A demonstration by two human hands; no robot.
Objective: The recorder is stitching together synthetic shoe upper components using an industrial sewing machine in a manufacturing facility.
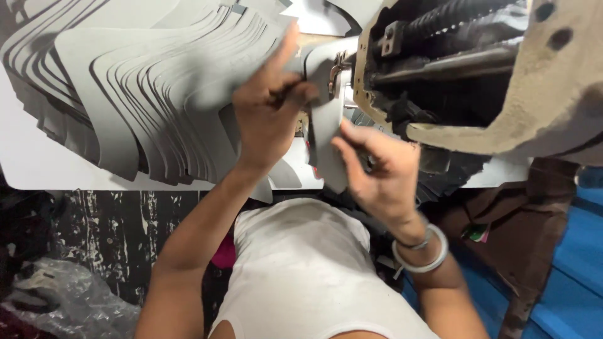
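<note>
A curved grey cut piece of material [325, 135] runs under the presser foot [340, 70] of a worn beige sewing machine [502, 75]. My left hand [267, 103] pinches the upper part of that piece just left of the presser foot. Gripping its lower edge between thumb and fingers, my right hand [380, 172] wears a silver bangle [422, 251] on the wrist. Both hands are closed on the same grey piece.
A fanned stack of several grey cut pieces [144, 81] covers the white table [38, 160] to the left. A crumpled plastic bag [69, 301] lies at the lower left. Blue sheeting [578, 251] is at the lower right.
</note>
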